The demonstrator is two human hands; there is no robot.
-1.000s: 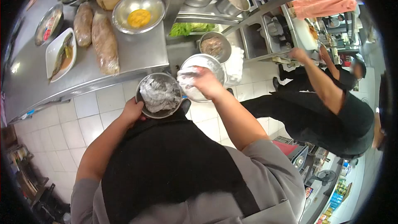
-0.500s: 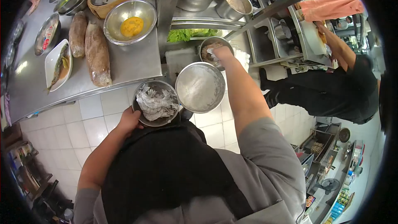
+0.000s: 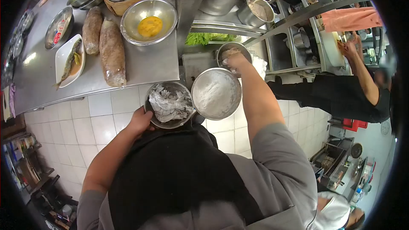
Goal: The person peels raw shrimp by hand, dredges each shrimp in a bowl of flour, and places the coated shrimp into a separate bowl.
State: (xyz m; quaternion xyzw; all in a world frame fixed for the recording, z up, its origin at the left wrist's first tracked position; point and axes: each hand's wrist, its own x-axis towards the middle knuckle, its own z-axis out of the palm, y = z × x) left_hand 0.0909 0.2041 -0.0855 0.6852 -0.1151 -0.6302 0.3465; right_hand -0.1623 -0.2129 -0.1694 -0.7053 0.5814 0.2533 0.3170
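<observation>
My left hand [image 3: 141, 121] grips the rim of a metal bowl [image 3: 190, 118], thumb over the edge. Inside it lie crumpled-looking pieces [image 3: 168, 104] coated in white powder. Close against that bowl, to its right, a second metal bowl [image 3: 195, 107] holds loose white powder [image 3: 216, 91]. My right hand [image 3: 237, 63] reaches past the powder into a metal pot [image 3: 220, 50] with light brown contents. Its fingertips are down among those contents, so what they hold, if anything, is hidden.
A steel table [image 3: 140, 66] at left carries a bowl with egg yolk [image 3: 150, 26], two wrapped brown rolls [image 3: 112, 53], a fish dish [image 3: 70, 61] and a bamboo steamer [image 3: 128, 5]. Pots stand on a shelf [image 3: 217, 23]. A person in black [image 3: 341, 96] works at right.
My right hand has gone lower into the pot, and the white piece by its fingers no longer shows. The view has shifted slightly. Another person in white appears at lower right.
</observation>
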